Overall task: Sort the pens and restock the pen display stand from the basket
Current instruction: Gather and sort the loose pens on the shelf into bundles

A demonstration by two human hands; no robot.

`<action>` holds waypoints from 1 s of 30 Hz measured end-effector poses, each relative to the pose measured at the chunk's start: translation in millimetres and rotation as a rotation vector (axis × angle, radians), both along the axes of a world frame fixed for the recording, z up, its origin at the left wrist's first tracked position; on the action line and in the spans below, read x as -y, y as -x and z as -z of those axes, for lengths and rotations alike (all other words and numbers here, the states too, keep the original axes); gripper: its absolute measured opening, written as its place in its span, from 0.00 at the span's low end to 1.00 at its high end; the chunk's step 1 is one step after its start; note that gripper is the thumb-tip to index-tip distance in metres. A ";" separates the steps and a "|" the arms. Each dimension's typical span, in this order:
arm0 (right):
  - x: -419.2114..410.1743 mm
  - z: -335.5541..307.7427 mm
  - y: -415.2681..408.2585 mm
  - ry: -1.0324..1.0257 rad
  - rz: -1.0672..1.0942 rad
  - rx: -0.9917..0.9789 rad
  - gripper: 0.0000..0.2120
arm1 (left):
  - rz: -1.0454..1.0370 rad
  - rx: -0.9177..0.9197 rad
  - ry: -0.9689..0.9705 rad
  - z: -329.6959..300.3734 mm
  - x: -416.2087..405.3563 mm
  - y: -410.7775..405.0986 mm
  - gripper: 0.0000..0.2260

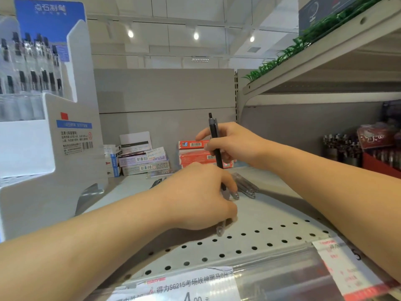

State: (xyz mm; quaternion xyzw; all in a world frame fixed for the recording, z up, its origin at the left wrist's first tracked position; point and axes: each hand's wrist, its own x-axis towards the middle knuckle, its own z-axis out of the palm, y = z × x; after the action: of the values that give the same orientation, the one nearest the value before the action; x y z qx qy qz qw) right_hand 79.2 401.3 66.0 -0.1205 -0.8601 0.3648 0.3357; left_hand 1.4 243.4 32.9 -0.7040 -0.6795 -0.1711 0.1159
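Note:
My right hand (pixel 233 146) holds a black pen (pixel 214 140) upright above the perforated shelf (pixel 256 233). My left hand (pixel 199 196) rests on the shelf in front of it, fingers closed around a bunch of grey pens; one clear tip (pixel 220 230) sticks out below the palm. Several more grey pens (pixel 246 186) lie loose on the shelf just right of that hand. The white pen display stand (pixel 54 135) rises at the left, with rows of black-capped pens (pixel 30 61) in its upper tiers. No basket is in view.
Stacked small boxes, white and purple (pixel 141 158) and red (pixel 195 154), sit at the back of the shelf. Another pen rack (pixel 347 148) stands at the right under an upper shelf (pixel 325 51) edged with fake grass. Price labels (pixel 191 285) line the front rail.

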 end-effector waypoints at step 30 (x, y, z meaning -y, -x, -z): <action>-1.8 2.2 1.0 0.092 -0.003 0.017 0.11 | 0.100 0.053 0.059 -2.9 22.4 -8.9 0.29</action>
State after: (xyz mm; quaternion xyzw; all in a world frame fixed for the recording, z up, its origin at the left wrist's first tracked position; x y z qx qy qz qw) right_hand 78.2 403.1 63.8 -0.1378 -0.8453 0.4035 0.3220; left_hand 10.2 221.1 35.9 -0.7355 -0.6510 -0.1751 0.0683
